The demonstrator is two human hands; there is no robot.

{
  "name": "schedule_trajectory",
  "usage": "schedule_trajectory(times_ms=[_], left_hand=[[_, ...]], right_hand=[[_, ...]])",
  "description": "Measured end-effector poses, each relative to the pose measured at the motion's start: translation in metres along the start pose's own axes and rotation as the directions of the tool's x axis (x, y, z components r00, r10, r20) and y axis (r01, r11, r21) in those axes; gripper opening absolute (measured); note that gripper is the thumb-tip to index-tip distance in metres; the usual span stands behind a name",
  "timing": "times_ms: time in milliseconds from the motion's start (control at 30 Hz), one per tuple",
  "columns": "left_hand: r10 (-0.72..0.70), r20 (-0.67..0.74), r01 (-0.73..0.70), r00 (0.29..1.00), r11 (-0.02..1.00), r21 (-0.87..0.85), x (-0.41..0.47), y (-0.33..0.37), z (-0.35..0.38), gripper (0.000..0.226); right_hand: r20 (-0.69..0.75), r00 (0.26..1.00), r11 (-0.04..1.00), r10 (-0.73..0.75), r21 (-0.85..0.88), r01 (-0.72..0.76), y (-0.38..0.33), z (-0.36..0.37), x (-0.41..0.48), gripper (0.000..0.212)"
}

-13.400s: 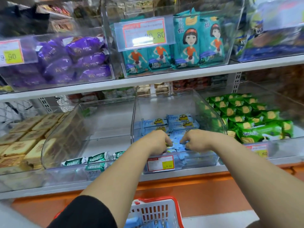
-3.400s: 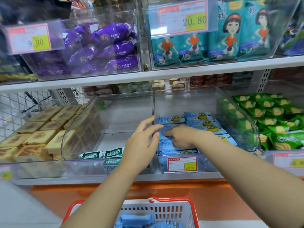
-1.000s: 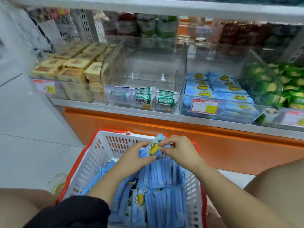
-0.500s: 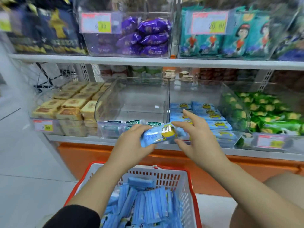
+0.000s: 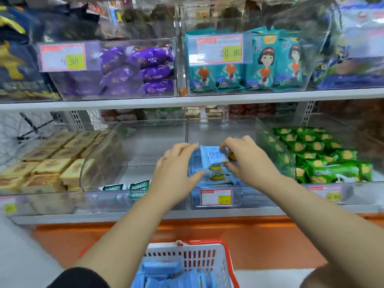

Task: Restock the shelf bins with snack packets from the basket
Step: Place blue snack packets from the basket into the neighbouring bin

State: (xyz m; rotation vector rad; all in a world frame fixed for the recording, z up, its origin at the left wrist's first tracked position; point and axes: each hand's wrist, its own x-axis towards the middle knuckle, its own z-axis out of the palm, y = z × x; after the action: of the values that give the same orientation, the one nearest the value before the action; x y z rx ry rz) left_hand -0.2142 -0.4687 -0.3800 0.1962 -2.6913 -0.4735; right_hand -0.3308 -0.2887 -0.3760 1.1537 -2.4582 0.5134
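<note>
Blue packets (image 5: 216, 178) lie in clear bin (image 5: 249, 197) and basket (image 5: 199, 259).

Mid-frame, a clear plastic bin (image 5: 218, 129) holds blue snack packets (image 5: 216, 178), between a near-empty clear plastic bin (image 5: 153, 134) (left) and green snack packets (image 5: 324, 154). Bottom centre, before the grey metal shelf (image 5: 187, 215), sits a red-rimmed white plastic basket (image 5: 199, 258).
</note>
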Motion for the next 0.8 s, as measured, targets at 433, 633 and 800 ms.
schedule_trajectory(times_ms=[433,633,800], left_hand=[[-0.214,-0.058,0.190,0.975,0.941,-0.280,0.040,-0.013,0.055,0.050],[-0.215,-0.052,0.188,0.975,0.929,-0.318,0.039,-0.014,0.059,0.049],[-0.218,-0.058,0.188,0.974,0.925,-0.329,0.040,-0.015,0.060,0.049]], right_hand=[[0.263,0.915,0.932,0.307,-0.278,-0.233,0.098,0.053,0.059,0.050],[0.457,0.810,0.911,0.368,-0.351,-0.216,0.110,0.074,0.065,0.049],[0.480,0.763,0.876,0.432,-0.423,-0.231,0.103,0.078,0.063,0.044]])
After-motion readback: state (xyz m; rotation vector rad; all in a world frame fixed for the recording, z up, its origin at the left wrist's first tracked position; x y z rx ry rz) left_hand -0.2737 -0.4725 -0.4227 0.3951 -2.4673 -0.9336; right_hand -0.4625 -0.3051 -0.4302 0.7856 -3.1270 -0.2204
